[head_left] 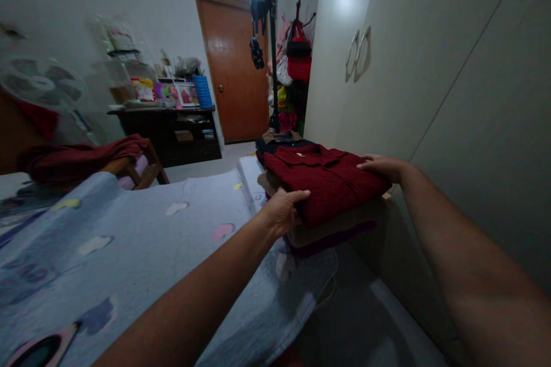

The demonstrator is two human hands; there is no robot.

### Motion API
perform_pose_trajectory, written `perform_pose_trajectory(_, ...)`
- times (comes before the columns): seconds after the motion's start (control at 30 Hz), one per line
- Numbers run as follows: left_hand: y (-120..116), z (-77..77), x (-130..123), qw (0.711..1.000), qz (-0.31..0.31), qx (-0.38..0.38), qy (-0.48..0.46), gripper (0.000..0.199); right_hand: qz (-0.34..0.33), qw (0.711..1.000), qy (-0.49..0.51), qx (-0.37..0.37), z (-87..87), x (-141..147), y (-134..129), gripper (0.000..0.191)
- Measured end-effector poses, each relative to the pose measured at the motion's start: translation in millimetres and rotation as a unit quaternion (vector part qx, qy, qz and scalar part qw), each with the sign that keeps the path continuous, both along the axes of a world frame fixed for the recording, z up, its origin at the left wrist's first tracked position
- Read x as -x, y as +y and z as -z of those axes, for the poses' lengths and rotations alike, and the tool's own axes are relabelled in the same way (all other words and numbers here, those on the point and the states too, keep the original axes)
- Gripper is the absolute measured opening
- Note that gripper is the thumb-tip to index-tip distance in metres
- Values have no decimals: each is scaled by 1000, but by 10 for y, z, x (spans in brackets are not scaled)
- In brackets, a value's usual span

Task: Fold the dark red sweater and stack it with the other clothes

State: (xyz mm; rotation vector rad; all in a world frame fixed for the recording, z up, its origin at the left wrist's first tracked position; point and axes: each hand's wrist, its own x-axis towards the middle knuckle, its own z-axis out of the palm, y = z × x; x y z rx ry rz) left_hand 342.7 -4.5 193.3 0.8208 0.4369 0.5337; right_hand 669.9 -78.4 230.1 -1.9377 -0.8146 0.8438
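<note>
A folded dark red shirt [327, 183] with a pale label at its collar lies on top of a stack of clothes near the bed's corner. My left hand [282, 212] grips its near left edge, thumb on top and the other fingers out of sight below. At the far right edge my right hand [383, 167] holds the same shirt, with its fingers partly hidden. Beneath it show a brown folded garment [340, 222] and a purple one [331, 242]. Just behind sits a dark garment with a brown collar [282, 137].
The stack stands on a bed with a light blue patterned cover [172, 235]. A pale wardrobe [413, 69] rises close on the right. A pink-rimmed object [43, 350] lies at the lower left. Beyond are a wooden chair [152, 166], a dark desk [167, 132] and a door [235, 69].
</note>
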Motion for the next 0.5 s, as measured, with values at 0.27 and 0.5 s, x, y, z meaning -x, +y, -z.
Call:
perform_pose_trajectory(0.27, 33, 119, 101, 990, -96, -93, 54, 70, -38, 993, -115, -1, 138, 118, -8, 38)
perform_pose_trajectory(0.5, 183, 105, 216, 921, -259, -282, 69, 79, -9, 899, -437, 21, 24, 355, 160, 53)
